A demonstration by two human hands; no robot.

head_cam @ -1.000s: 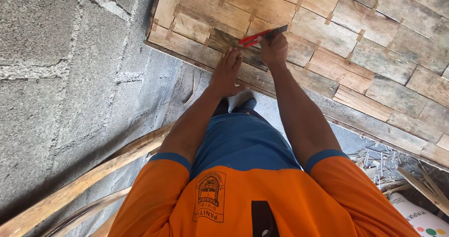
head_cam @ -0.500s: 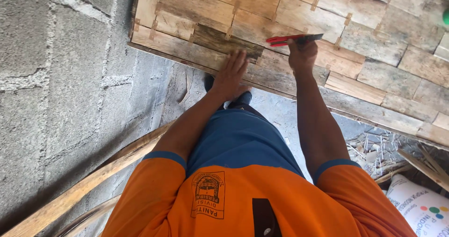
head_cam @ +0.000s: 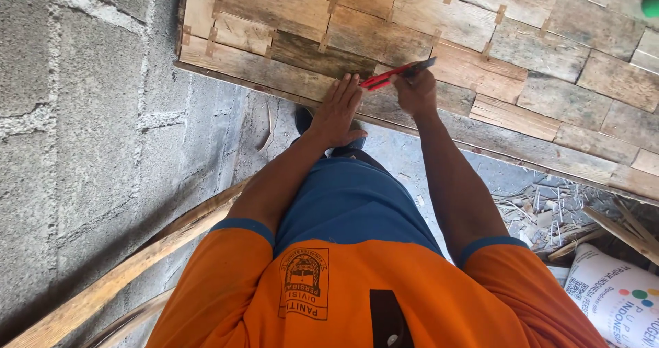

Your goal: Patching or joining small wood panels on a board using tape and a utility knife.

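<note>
While both arms reach toward the top of the frame, the scene reads as follows.

Left hand: the left hand [head_cam: 340, 111] lies flat, palm down, on the woven bamboo panel [head_cam: 549, 80], just left of upper centre; its fingers [head_cam: 350, 87] are stretched out and slightly spread, pressing on a dark strip near the panel's lower edge.

Right hand: the right hand [head_cam: 415, 90] sits just right of the left hand, its fingers curled shut around the red tool [head_cam: 398, 75].

Red tool: slim, red with a dark tip, it lies slanted across the panel at upper centre, its red end pointing toward the left hand's fingertips, close to them; whether it touches them I cannot tell.

Bamboo panel: flattened pale and brown strips in a plaited pattern, filling the top and upper right of the frame, its edge running down toward the right.

Wall: grey block wall [head_cam: 82, 149] with mortar lines, on the left side.

Poles: wooden poles [head_cam: 137, 265] slant across the lower left.

Sack: a white printed sack [head_cam: 618, 293] in the lower right corner, with wood scraps [head_cam: 542, 211] just above it.

Clothing: an orange shirt [head_cam: 357, 293] with blue sleeve trim at the bottom, blue shorts [head_cam: 350, 200] above it.
</note>
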